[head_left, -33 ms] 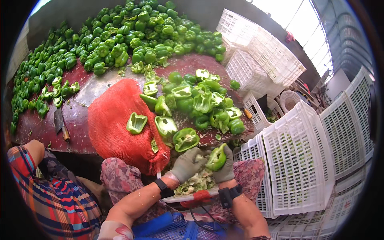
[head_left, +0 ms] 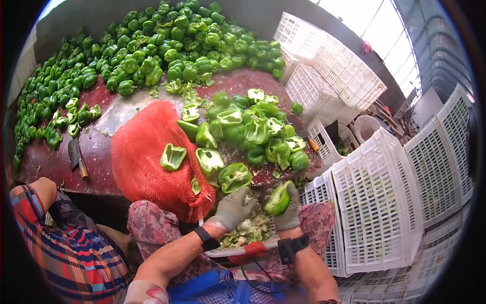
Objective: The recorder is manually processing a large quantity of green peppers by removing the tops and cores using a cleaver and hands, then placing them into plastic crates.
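Note:
My right hand (head_left: pixel 289 213), in a grey glove, grips a green bell pepper half (head_left: pixel 277 199) over my lap. Beside it my left hand (head_left: pixel 234 209), also gloved, has its fingers curled together; whatever they hold, if anything, is hidden. Below both hands a white tub (head_left: pixel 238 250) contains pale seed cores and green scraps (head_left: pixel 251 230). Cut pepper halves (head_left: pixel 235 177) lie just beyond my left hand, at the table edge. A red mesh sack (head_left: pixel 144 147) rests left of them, with another pepper half (head_left: pixel 173 156) on top.
A large heap of whole green peppers (head_left: pixel 167 45) covers the far table (head_left: pixel 101 157). A cleaver (head_left: pixel 76 154) lies at left, near a person in a plaid sleeve (head_left: pixel 86 248). White crates (head_left: pixel 374 202) stand close at my right; more (head_left: pixel 349 71) are stacked behind.
My right hand has shifted slightly right with the pepper half, which has turned to show more of its outer skin. The gap to my left hand has widened a little.

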Motion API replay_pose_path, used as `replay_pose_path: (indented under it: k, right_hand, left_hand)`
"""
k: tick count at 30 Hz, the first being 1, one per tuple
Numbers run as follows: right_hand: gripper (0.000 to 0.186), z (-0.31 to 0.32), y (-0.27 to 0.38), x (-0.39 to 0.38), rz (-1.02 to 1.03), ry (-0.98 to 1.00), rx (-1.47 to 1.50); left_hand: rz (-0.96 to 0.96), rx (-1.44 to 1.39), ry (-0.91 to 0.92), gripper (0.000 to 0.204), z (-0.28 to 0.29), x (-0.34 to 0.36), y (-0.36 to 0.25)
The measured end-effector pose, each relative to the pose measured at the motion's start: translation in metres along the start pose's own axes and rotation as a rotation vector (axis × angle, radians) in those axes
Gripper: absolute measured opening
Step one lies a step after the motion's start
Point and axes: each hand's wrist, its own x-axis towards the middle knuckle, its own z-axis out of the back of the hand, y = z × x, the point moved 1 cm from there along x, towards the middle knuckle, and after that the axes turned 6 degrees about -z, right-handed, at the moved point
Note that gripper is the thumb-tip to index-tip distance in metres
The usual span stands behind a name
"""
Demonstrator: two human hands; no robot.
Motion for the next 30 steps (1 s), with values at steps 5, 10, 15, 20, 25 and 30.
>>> replay_pose_path:
  k: [5,10,15,20,25,30]
  right_hand:
    - [0.050,-0.017,0.000,-0.015,0.461,0.061,-0.698]
    - [0.058,-0.017,0.047,-0.018,0.647,0.103,-1.392]
    - [0.063,0.013,0.253,-0.064,1.459,-0.602,-1.527]
    - [0.062,0.033,0.358,-0.106,1.803,-1.230,-1.732]
    - [0.054,0.067,0.161,-0.015,0.572,-0.271,-1.057]
    - [0.060,0.044,0.002,0.025,-0.756,0.055,-0.025]
  left_hand:
    - [-0.171,0.315,0.561,0.033,-0.004,-0.003,-0.004]
    - [-0.341,0.387,0.410,0.030,-0.016,-0.009,0.026]
    - [-0.197,0.712,0.141,0.027,-0.001,0.028,0.019]
    - [-0.180,0.981,0.258,0.015,-0.037,0.037,0.073]
    - [-0.145,0.534,0.055,0.017,-0.008,0.032,0.054]
    - [-0.589,0.137,0.170,0.037,-0.008,0.007,0.021]
